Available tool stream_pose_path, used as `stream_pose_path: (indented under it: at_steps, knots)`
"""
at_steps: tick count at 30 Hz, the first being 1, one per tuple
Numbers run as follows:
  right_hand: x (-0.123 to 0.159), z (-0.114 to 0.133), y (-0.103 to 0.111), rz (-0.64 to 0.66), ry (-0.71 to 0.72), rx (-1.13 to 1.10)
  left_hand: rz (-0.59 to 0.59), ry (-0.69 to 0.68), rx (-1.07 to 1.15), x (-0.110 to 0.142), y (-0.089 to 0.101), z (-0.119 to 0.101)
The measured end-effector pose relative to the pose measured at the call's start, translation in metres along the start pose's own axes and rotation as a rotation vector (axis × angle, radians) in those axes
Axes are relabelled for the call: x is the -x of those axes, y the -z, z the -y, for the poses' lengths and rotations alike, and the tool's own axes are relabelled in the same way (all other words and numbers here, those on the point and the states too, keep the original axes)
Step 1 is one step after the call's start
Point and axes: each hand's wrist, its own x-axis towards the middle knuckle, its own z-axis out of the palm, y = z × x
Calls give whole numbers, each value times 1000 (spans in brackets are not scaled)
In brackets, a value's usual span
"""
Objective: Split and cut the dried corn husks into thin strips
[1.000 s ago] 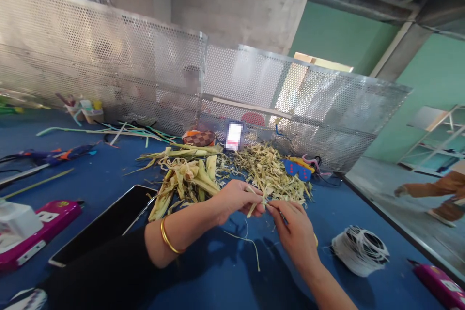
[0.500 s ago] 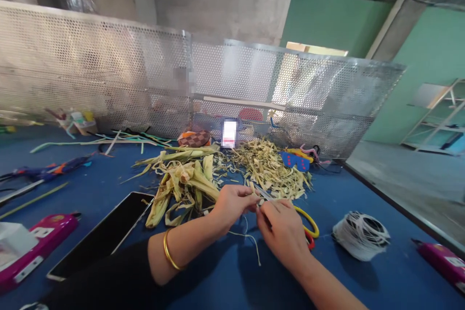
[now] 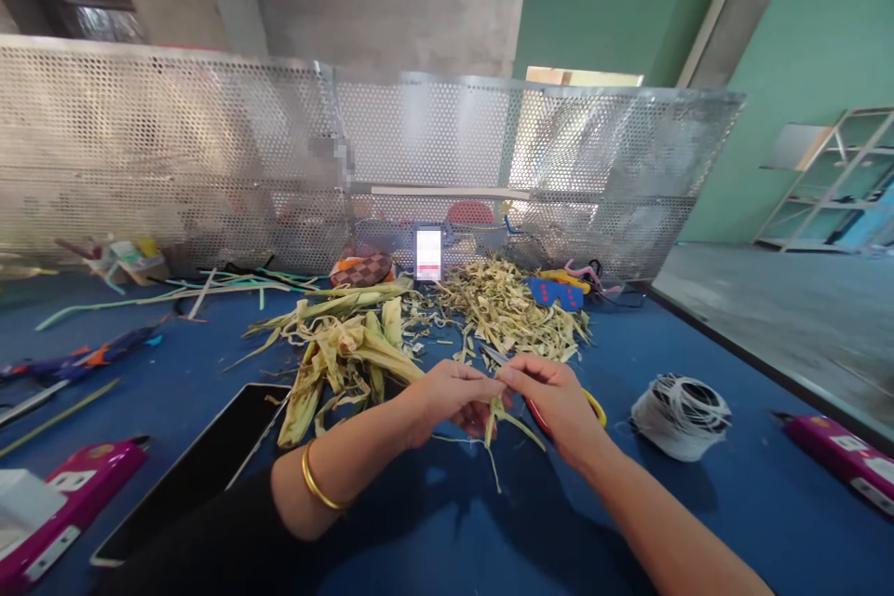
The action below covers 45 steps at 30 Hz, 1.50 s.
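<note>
My left hand (image 3: 447, 400) pinches a pale corn husk strip (image 3: 522, 429), with its ends hanging below the fingers. Fingertips of my right hand (image 3: 555, 399) close on the top of the same piece, touching the left fingertips. A thin white string trails down beside the strip. Behind my right hand show scissors (image 3: 596, 407) with yellow and red handles, their blade tips poking out beyond the knuckles; the hand hides their middle. Just past my left hand lies a bundle of dried corn husks (image 3: 349, 349), and farther right a heap of husk scraps (image 3: 521, 312).
A spool of white string (image 3: 681, 417) stands at right, near a magenta power strip (image 3: 842, 456). On the left are a black tablet-like slab (image 3: 199, 466), another power strip (image 3: 104, 494) and a glue gun (image 3: 84, 356). A lit phone (image 3: 428, 254) stands before the perforated metal screen (image 3: 433, 135).
The view has swung right and levelled. My hands have turned the husk strip so its ends hang down, and my right hand has shifted, revealing the scissors behind it.
</note>
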Motion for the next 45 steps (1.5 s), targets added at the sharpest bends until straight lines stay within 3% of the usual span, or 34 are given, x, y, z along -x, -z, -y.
stream_pose_path:
  at_steps: [6,12,18,21,24,28,31,34,38,45]
  knots:
    - [3,-7,-9,-197,37,43,-35,-57,-95,-1,-9,4]
    - [0,-12,-7,-271,27,57,23,-81,-180,1,-10,4]
    - [-6,-6,10,-231,-64,-34,-153,-51,74,-4,-4,4]
    - [-7,-2,15,-103,-131,-93,-223,-95,161,-5,0,1]
    - [-4,1,15,33,-145,-137,-248,-129,174,-5,2,-1]
    - [-1,3,12,59,-124,-117,-267,-153,117,-4,2,-2]
    - [-2,1,11,-40,-91,-32,-239,-140,86,-3,2,-2]
    - [-3,-2,11,-126,-43,50,-130,-90,104,-4,3,-1]
    - [-3,-5,10,-91,5,127,-12,-70,67,-5,4,4]
    - [-4,-14,12,-202,95,375,6,-100,-15,-5,5,7]
